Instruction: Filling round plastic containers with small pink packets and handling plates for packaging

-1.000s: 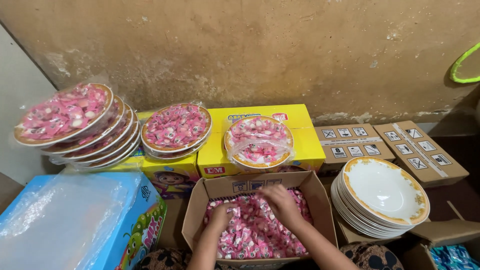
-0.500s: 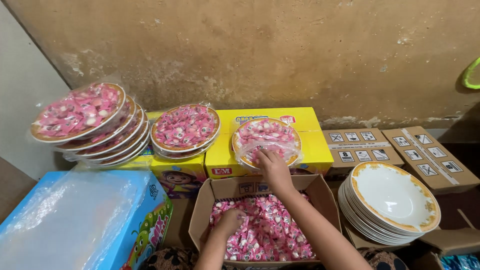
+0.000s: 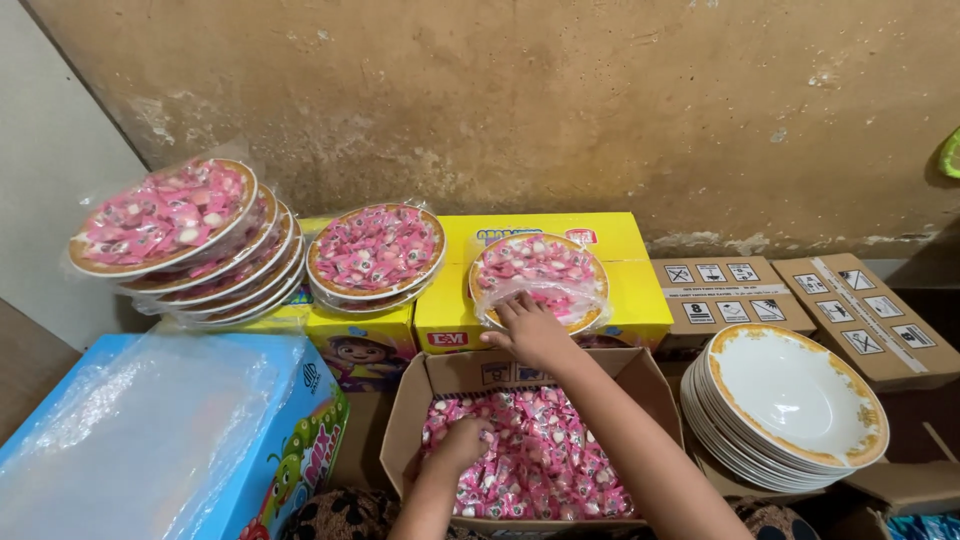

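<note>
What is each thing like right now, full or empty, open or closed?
Cardboard box: open, full of pink candies.
Middle plate: filled, plastic-wrapped, on yellow box.
Right hand: open, touching the middle plate.
Left hand: in the candies, closing on some.
White plates: stacked, empty.
Left plates: stacked, filled, wrapped.

The left hand [image 3: 462,447] hides its fingertips among the candies [image 3: 540,460] (grip unclear).

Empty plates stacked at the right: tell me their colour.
White with a yellow-gold patterned rim, on the empty plates; the head view shows it clearly.
</note>
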